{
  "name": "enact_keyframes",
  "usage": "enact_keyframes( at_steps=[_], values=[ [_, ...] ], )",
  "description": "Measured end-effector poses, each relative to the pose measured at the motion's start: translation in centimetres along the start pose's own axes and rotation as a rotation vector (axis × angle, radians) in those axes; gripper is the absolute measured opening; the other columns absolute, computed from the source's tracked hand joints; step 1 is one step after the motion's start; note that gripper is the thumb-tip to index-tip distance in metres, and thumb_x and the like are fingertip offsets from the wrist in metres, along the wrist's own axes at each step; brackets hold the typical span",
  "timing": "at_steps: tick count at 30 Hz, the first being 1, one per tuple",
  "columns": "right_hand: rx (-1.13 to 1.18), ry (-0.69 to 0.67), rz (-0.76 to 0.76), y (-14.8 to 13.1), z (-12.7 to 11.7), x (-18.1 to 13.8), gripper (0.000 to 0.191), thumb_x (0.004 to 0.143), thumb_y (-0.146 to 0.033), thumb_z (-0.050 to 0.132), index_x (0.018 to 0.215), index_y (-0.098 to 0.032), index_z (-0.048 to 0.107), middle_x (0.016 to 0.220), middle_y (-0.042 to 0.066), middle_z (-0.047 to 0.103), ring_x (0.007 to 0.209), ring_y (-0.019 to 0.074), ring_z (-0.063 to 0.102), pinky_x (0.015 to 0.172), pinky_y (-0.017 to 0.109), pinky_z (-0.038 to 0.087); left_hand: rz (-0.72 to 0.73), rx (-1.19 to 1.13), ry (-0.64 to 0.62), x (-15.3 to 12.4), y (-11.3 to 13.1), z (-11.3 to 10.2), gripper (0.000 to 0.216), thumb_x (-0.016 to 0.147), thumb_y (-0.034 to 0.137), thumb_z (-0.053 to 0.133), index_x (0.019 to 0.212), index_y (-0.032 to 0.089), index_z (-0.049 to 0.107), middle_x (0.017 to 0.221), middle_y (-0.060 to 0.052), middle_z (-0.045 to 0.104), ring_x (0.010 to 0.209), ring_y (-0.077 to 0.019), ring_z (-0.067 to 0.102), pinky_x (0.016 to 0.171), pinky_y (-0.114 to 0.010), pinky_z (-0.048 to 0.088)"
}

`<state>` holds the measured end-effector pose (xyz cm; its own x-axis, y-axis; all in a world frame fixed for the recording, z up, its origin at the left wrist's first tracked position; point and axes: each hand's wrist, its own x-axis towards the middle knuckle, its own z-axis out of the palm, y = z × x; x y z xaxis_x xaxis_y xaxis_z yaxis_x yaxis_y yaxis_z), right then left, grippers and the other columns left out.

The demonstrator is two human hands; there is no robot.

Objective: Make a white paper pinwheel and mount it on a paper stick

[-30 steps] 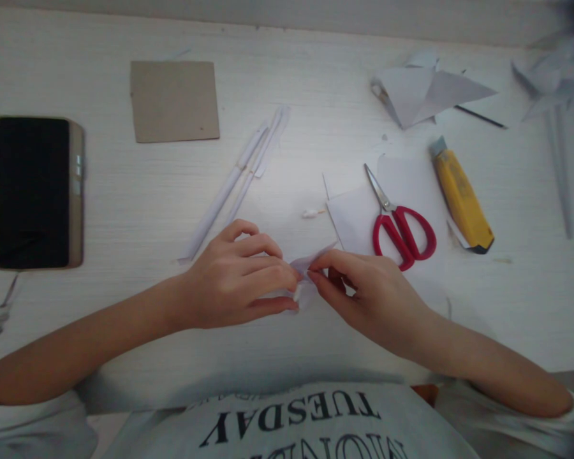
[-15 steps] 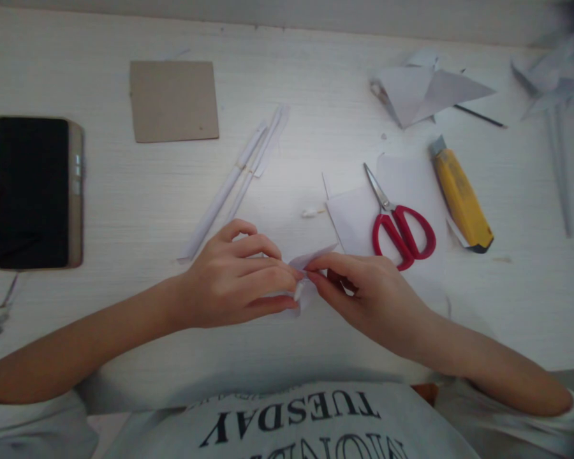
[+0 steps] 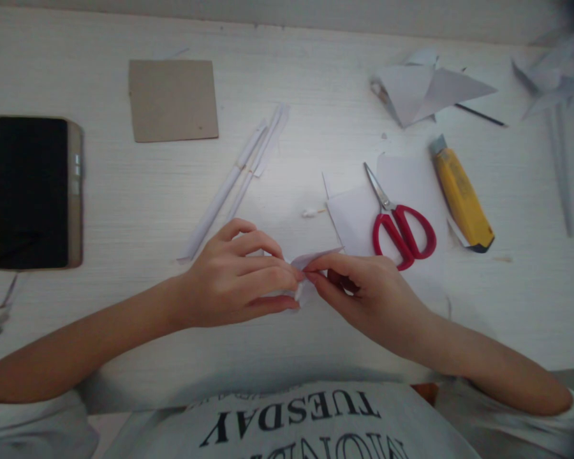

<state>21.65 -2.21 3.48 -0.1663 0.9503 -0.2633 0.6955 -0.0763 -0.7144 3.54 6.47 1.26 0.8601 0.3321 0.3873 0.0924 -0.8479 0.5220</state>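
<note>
Between my two hands is a small piece of white paper (image 3: pixel 310 258), folded or curled, with one pointed corner sticking up to the right. My left hand (image 3: pixel 243 277) is closed on its left side, thumb below and fingers above. With thumb and index fingertip, my right hand (image 3: pixel 363 287) pinches the paper from the right. Most of the paper is hidden behind my fingers. Just past my right hand lie scissors (image 3: pixel 397 223) with red handles, on white paper sheets (image 3: pixel 406 178). Rolled white paper sticks (image 3: pixel 224 191) lie beyond my left hand.
A yellow box cutter (image 3: pixel 463 197) lies right of the scissors. Paper pinwheels (image 3: pixel 411 92) and a thin dark stick (image 3: pixel 481 115) are at the back right. A cotton swab piece (image 3: pixel 310 213) lies mid-table. Cardboard (image 3: pixel 175 102) and a phone (image 3: pixel 33 191) are on the left.
The pointed corner of the paper has shifted slightly to the right. Both hands stay almost in place, still gripping the paper.
</note>
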Motion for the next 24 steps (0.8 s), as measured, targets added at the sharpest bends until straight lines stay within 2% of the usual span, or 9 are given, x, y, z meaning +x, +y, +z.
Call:
enact_keyframes(
  at_steps=[16, 24],
  values=[
    [0.046, 0.006, -0.018, 0.01, 0.11, -0.09, 0.011, 0.08, -0.019, 0.049, 0.086, -0.019, 0.058, 0.061, -0.005, 0.055, 0.046, 0.0042, 0.039, 0.046, 0.017, 0.029, -0.041, 0.011, -0.033, 0.14, -0.01, -0.11, 0.019, 0.072, 0.04, 0.061, 0.079, 0.022, 0.057, 0.08, 0.003, 0.068, 0.077, -0.0152, 0.057, 0.073, -0.032, 0.037],
    [0.031, 0.007, -0.007, -0.12, 0.05, -0.04, 0.011, 0.081, -0.019, 0.047, 0.084, -0.017, 0.057, 0.057, -0.004, 0.053, 0.046, 0.0051, 0.039, 0.046, 0.018, 0.029, -0.017, 0.01, -0.029, 0.13, 0.16, -0.22, 0.015, 0.073, 0.037, 0.061, 0.077, 0.023, 0.057, 0.074, 0.005, 0.067, 0.073, -0.0145, 0.057, 0.073, -0.033, 0.037]
  ],
)
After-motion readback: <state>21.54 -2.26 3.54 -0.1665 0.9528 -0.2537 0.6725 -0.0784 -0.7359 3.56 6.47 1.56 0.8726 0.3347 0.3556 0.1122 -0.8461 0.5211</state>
